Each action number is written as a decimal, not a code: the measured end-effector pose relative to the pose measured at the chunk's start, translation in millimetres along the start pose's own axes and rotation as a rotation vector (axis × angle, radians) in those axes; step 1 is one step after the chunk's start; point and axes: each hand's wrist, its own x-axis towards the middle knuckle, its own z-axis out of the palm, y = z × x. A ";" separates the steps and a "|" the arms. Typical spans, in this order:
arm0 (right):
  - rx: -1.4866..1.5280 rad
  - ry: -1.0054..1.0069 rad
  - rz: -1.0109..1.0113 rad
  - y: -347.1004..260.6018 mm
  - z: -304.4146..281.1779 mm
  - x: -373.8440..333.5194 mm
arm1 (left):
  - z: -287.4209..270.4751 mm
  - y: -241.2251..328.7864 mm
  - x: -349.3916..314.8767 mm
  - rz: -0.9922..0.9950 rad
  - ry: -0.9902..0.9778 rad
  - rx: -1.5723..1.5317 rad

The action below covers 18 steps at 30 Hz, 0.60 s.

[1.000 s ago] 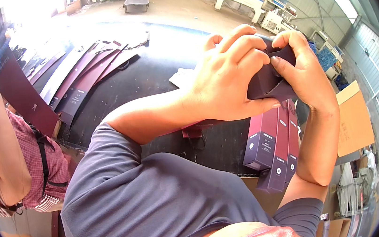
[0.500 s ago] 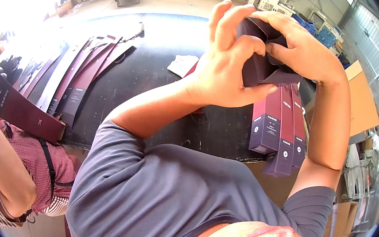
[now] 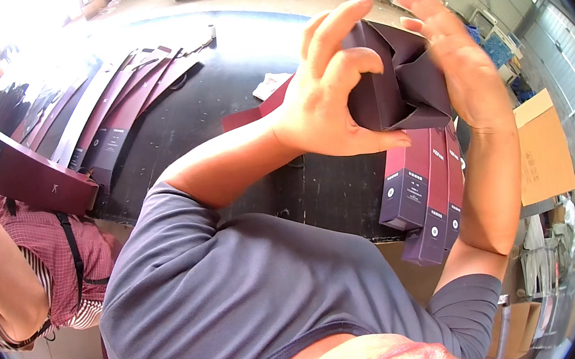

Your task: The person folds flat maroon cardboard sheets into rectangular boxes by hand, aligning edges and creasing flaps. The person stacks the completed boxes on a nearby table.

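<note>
A long dark maroon carton [image 3: 371, 90] is held up in front of me, its end toward me with the flaps folded partly inward. My left hand [image 3: 320, 93] grips its left side, the thumb along the lower edge and the fingers curled over the top. Beside the right side of the carton is my right hand [image 3: 468, 75], its fingers stretched out and a little blurred; whether the palm touches the carton I cannot tell. Several maroon and purple cartons [image 3: 413, 178] lie side by side at the table's near right edge, below my hands.
Flat maroon carton blanks [image 3: 119, 121] fan out across the black table [image 3: 219, 91] on the left. A co-worker at far left handles another maroon carton [image 3: 39, 174]. A crumpled white piece [image 3: 269, 85] lies mid-table. Brown cardboard boxes [image 3: 543, 148] stand at right and lower left.
My right hand has let go of the carton flaps, and its fingers have straightened upward. The carton has shifted slightly left with my left hand, its flaps now folded further inward.
</note>
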 end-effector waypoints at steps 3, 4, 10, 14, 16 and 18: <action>0.085 0.007 -0.056 18.6 -13.9 -9.9 | -2.6 -6.6 -1.5 0.030 0.021 0.011; 0.016 0.042 -0.080 22.0 -12.9 -14.0 | -3.3 -7.5 -1.8 0.026 0.031 0.002; 0.482 0.023 0.138 26.6 18.9 -22.6 | 0.6 -11.3 -14.3 -0.002 0.046 -0.106; 0.467 0.069 0.149 26.0 23.4 -26.2 | 6.4 -24.3 -25.8 0.031 0.142 -0.320; 0.373 0.119 0.122 19.5 31.7 -32.5 | 5.7 -22.6 -29.8 0.062 0.159 -0.346; 0.205 0.133 0.087 18.3 33.4 -38.8 | 6.0 -16.0 -33.6 0.065 0.180 -0.337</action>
